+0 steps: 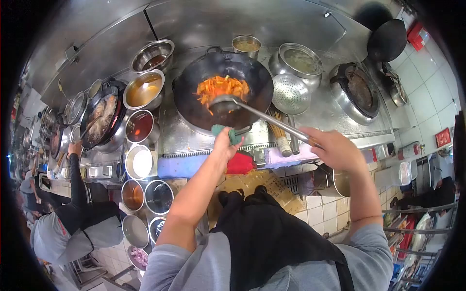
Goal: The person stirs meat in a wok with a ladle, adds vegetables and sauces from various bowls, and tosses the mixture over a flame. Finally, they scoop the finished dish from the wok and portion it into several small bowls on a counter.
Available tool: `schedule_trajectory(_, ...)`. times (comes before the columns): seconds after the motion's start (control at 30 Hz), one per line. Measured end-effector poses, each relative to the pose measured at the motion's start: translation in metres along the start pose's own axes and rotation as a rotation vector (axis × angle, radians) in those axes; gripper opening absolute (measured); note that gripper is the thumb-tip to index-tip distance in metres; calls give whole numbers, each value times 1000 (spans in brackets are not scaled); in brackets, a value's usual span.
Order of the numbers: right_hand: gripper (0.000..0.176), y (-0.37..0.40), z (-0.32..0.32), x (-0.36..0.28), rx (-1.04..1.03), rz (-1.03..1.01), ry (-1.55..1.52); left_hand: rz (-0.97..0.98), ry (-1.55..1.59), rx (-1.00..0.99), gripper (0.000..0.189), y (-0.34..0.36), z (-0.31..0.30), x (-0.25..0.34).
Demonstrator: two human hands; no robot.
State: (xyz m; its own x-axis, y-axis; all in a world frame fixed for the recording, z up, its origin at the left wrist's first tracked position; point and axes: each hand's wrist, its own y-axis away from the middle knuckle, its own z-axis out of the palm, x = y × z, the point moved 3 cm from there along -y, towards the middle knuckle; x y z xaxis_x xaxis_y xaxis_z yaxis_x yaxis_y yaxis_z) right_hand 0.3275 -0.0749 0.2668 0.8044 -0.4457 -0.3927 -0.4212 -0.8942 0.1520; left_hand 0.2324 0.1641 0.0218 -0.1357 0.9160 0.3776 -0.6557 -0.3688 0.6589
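A large black wok (259, 80) sits on the stove in front of me. In its middle lie orange strips of food (223, 87) that look like sliced carrot. My left hand (227, 144) is closed on a folded green cloth (219, 130) at the wok's near rim; the part of the wok under the cloth is hidden. A long-handled metal ladle (274, 120) is gripped in my right hand (335, 148), out to the right of the wok. The ladle's bowl is inside the wok, at the near edge of the orange strips.
A perforated strainer (291, 92) rests right of the wok, before a steel pot (310, 58). Bowls of liquid, including an amber one (144, 89) and a red one (141, 127), line the left. Farther left, a co-worker's hand (75, 147) works at another wok (99, 119).
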Motion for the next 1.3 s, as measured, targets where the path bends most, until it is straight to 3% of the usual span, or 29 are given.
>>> schedule_trajectory(0.03, 51, 11, -13, 0, 6, -4, 4, 6, 0, -6, 7, 11, 4, 1)
schedule_trajectory(0.1, 46, 27, -28, 2, -168, 68, 68, -42, 8, 23, 8, 49, 12, -1)
schedule_trajectory(0.17, 44, 25, -31, 5, -128, 15, 56, -54, -6, 4, 10, 58, 24, 8)
schedule_trajectory(0.27, 41, 0, -18, -1, -68, -25, 59, -56, -59, 139, 13, 39, 36, 28)
schedule_trajectory(0.4, 39, -60, 33, 6, 20, 1, 88, -81, -183, -31, 20, -10, -21, -9)
schedule_trajectory(0.57, 39, -58, 40, -4, 151, 36, 69, -126, -242, 130, 18, 1, -55, -47)
schedule_trajectory(0.63, 40, -46, 33, -1, 146, 13, 39, -137, -209, 148, 18, 16, -33, -35)
schedule_trajectory(0.7, 42, -24, 33, 2, 119, 12, -2, 24, -33, 77, 7, 13, -1, -12)
schedule_trajectory(0.77, 44, -9, 28, 4, 86, 57, 65, 7, -63, 135, 7, -9, 10, 13)
schedule_trajectory(0.9, 46, 18, 48, 15, 80, 141, 140, 42, -90, 137, 9, -47, 3, 28)
schedule_trajectory(0.97, 50, 17, 67, 40, 54, 139, 132, 17, -86, 121, 19, -60, -5, 33)
schedule_trajectory(1.13, 59, -34, 111, 90, -11, 331, 270, -2, 13, 46, 14, -28, 10, 40)
schedule_trajectory(1.2, 59, -69, 132, 73, 52, 311, 209, -87, 42, -52, 11, -32, 15, 39)
schedule_trajectory(1.3, 56, -112, 173, 50, 97, 306, 132, -103, 20, 26, 7, -62, -2, 40)
